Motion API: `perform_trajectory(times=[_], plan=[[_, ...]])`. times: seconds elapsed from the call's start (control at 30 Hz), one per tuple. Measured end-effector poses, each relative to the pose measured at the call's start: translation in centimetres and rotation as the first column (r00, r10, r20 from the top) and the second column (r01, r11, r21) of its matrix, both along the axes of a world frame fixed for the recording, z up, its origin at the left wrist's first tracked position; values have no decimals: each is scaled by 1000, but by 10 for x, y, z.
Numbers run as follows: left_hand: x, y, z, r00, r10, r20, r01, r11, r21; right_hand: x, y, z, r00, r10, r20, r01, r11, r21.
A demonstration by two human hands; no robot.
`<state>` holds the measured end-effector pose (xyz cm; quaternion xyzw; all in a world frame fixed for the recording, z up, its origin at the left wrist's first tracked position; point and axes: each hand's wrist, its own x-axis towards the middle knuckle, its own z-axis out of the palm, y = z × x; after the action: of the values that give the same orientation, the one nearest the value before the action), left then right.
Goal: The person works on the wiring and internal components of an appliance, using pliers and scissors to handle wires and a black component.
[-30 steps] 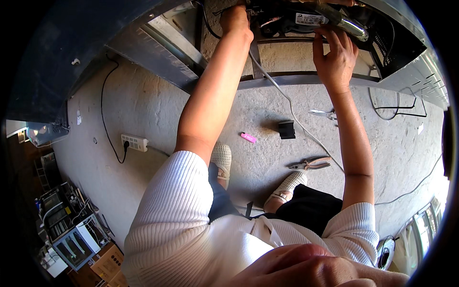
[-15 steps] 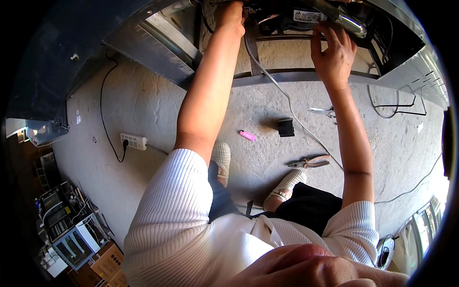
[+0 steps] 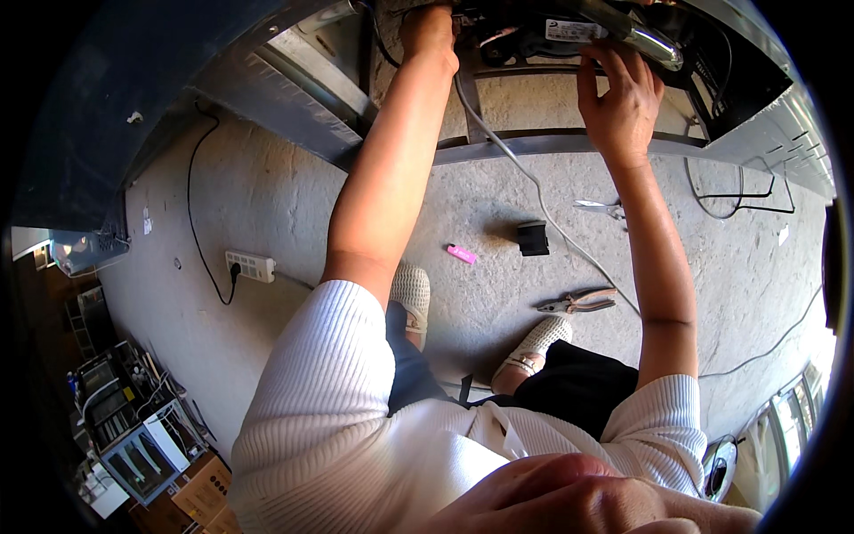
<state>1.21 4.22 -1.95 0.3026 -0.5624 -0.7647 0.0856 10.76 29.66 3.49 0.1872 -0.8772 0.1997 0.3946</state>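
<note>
Fingertips of the right hand [image 3: 620, 107] rest at the lower edge of a labelled black part [image 3: 534, 42] inside the open base of a dark metal cabinet [image 3: 302, 116], just under a shiny tube [image 3: 656, 46]; the thumb stands apart from the fingers, with nothing clasped between. Left of that part, the left hand [image 3: 429, 28] meets the upper edge of the view, its fingers cut off and shadowed, so I cannot tell whether they are pinched on something. Good work here would probably mean using the right hand as a light steadying touch, clear of the tube, while the left works by feel in small, gentle motions, its forearm held clear of the front rail [image 3: 534, 142]. The grey cable [image 3: 538, 185] that emerges beside the left wrist and crosses that rail is best left slack. On the floor, pliers [image 3: 576, 302] lie near the right shoe [image 3: 538, 345], scissors [image 3: 598, 208] beside the right forearm, and a black block [image 3: 534, 238] and a pink lighter-shaped item [image 3: 461, 254] between the arms.
</note>
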Motion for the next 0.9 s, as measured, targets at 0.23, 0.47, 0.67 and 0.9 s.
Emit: perform_trajectory(times=[0.23, 0.47, 0.67, 0.9], plan=[[4, 2, 8, 998, -21, -64, 20, 1000, -14, 3, -1, 3, 998, -34, 51, 33, 999, 30], [-4, 8, -13, 984, 127, -123, -77, 933, 353, 3, 5, 1, 997, -10, 71, 12, 1000, -27], [-26, -19, -61, 973, 150, -174, -47, 871, 489, 4, 3, 3, 996, 3, 93, 0, 999, -32], [-25, -15, -56, 986, 106, -127, -37, 890, 454, 1, 5, 0, 999, -16, 47, 17, 999, -30]])
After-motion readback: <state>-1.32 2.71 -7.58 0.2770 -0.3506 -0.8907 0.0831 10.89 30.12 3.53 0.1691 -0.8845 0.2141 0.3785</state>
